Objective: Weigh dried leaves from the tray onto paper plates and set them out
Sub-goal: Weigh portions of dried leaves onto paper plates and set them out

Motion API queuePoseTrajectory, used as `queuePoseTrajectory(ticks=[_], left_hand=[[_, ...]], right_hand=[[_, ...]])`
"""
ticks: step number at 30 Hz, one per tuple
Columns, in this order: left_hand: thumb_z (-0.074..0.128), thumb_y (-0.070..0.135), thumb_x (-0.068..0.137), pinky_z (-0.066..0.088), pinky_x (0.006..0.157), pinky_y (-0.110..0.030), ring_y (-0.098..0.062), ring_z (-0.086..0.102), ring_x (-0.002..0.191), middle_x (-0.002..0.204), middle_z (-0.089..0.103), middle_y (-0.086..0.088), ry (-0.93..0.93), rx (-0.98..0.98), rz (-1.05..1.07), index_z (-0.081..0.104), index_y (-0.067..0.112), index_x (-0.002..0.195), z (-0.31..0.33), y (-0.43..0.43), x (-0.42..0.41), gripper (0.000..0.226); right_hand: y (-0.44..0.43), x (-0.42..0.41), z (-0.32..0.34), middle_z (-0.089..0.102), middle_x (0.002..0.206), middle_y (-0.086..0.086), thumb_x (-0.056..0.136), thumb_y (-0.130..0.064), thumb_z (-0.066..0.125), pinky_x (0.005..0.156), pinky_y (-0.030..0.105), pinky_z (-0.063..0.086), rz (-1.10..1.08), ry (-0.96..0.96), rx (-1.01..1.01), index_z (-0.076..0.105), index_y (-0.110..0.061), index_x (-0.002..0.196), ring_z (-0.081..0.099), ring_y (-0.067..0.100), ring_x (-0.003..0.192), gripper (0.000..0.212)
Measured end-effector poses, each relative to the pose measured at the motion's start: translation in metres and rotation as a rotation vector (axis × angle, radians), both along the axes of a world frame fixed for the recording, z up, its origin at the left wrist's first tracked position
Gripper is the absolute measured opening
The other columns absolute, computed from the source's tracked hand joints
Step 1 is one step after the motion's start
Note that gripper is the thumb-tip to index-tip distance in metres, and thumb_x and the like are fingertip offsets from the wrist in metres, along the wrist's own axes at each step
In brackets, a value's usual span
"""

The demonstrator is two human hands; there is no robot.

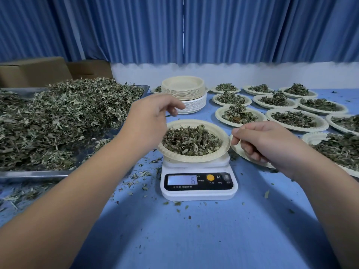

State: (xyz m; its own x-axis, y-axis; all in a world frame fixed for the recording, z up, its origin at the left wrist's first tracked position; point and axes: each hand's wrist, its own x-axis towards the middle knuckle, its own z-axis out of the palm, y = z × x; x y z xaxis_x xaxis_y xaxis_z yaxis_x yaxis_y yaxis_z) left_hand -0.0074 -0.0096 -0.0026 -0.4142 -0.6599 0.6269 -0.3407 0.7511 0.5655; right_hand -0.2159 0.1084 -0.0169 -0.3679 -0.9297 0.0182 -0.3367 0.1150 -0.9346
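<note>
A paper plate (pixel 196 157) heaped with dried leaves sits on a white kitchen scale (pixel 198 192) whose display shows 6. A metal tray (pixel 29 174) at the left holds a big pile of dried leaves (pixel 58 117). My left hand (pixel 149 119) hovers over the plate's left rim with relaxed, slightly bent fingers and nothing in them. My right hand (pixel 262 142) hangs just right of the plate's rim, its fingers curled and its thumb against the forefinger. I see nothing held in it.
A stack of unused paper plates (pixel 182 88) stands behind the scale. Several filled plates (pixel 297 120) cover the table's right side, one (pixel 238 151) partly under my right hand. Cardboard boxes (pixel 35 71) stand behind the tray. Leaf crumbs lie scattered on the blue tabletop (pixel 194 239).
</note>
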Motion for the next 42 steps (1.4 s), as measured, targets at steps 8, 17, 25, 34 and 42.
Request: queuePoseTrajectory(ticks=[8,17,25,34,42], left_hand=[[0.040,0.006,0.100,0.029,0.034,-0.010,-0.001,0.044,0.038,0.092,0.065,0.001,-0.055,0.159,0.371,0.070,0.024,0.097,-0.012,-0.029,0.062,0.035],[0.046,0.004,0.094,0.044,0.044,-0.026,-0.022,0.054,0.049,0.077,0.059,0.002,-0.415,0.348,0.459,0.063,0.028,0.109,-0.018,-0.053,0.115,0.033],[0.054,0.028,0.098,0.037,0.056,-0.023,-0.016,0.054,0.067,0.123,0.055,-0.008,-0.706,0.350,0.393,0.052,0.028,0.136,-0.029,-0.065,0.115,0.038],[0.066,0.020,0.089,0.047,0.072,-0.030,-0.023,0.062,0.089,0.102,0.066,0.000,-0.724,0.334,0.347,0.064,0.034,0.113,-0.026,-0.056,0.113,0.028],[0.067,0.018,0.088,0.043,0.057,-0.025,-0.018,0.061,0.076,0.091,0.069,0.001,-0.690,0.265,0.376,0.068,0.031,0.095,-0.030,-0.061,0.112,0.015]], right_hand=[[0.000,0.000,-0.001,0.045,0.045,-0.003,0.094,-0.025,0.057,0.032,0.015,0.026,-0.005,0.007,0.002,0.066,-0.013,0.066,0.035,0.009,0.037,0.032],[0.001,0.000,0.000,0.044,0.046,-0.002,0.094,-0.026,0.057,0.032,0.016,0.025,-0.021,0.005,0.020,0.067,-0.016,0.063,0.034,0.011,0.039,0.034],[0.003,0.003,0.000,0.043,0.046,-0.002,0.094,-0.024,0.057,0.032,0.016,0.025,-0.045,0.015,0.034,0.065,-0.011,0.070,0.034,0.011,0.039,0.029],[0.003,0.002,0.000,0.043,0.046,-0.001,0.094,-0.024,0.057,0.032,0.014,0.025,-0.045,0.011,0.033,0.065,-0.011,0.069,0.034,0.010,0.038,0.030],[0.003,0.002,0.001,0.043,0.046,-0.002,0.094,-0.024,0.057,0.032,0.015,0.026,-0.053,0.015,0.032,0.065,-0.012,0.068,0.035,0.009,0.037,0.030]])
